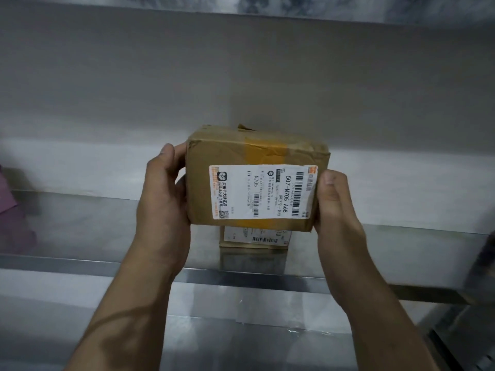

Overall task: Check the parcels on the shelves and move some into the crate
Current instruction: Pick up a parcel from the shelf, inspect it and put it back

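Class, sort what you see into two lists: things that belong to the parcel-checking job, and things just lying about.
Job: held parcel, gripped by left hand and right hand; second parcel on the metal shelf.
Lying about: purple item at the left edge, too cropped to identify.

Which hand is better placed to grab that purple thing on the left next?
Left, probably. The left hand grips the cardboard box on the side nearest the purple thing; the right hand would have to cross the box.
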`<state>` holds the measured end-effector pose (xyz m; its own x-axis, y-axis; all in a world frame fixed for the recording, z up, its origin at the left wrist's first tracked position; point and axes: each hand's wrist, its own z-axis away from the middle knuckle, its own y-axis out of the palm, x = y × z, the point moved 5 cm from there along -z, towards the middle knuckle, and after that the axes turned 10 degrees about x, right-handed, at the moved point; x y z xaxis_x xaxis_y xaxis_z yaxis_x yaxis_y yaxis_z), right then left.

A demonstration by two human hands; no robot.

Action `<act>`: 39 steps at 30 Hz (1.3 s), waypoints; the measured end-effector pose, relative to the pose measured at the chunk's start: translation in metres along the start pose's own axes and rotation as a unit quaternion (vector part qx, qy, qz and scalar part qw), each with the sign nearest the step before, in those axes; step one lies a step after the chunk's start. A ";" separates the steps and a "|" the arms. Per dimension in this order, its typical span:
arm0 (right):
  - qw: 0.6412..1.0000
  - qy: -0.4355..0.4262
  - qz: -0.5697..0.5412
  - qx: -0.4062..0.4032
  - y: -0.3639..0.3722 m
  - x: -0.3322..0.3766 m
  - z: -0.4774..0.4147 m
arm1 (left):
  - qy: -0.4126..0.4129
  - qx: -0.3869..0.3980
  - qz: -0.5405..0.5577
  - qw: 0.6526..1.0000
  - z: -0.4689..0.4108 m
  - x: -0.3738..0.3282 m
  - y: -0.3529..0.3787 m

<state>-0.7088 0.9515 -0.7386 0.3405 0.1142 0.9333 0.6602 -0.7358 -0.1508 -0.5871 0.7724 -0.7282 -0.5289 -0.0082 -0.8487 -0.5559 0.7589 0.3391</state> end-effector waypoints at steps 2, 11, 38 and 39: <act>1.000 0.010 -0.007 -0.005 0.001 -0.003 -0.002 | -0.005 0.000 -0.009 1.000 0.002 0.002 0.004; 0.999 0.018 -0.007 -0.027 -0.006 -0.012 -0.007 | -0.014 -0.018 -0.018 1.000 -0.001 0.010 0.015; 0.935 0.126 -0.060 -0.326 -0.290 -0.118 0.014 | -0.165 0.282 -0.112 0.938 -0.009 0.183 0.304; 0.930 0.133 -0.067 -0.337 -0.299 -0.124 0.014 | -0.172 0.293 -0.113 0.934 -0.008 0.189 0.311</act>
<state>-0.9390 1.1672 -0.8140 0.0495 0.1322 0.9900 0.0843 -0.9882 0.1278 -0.8649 1.0019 -0.7804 -0.1471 -0.0775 -0.9861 -0.1284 0.9900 -0.0587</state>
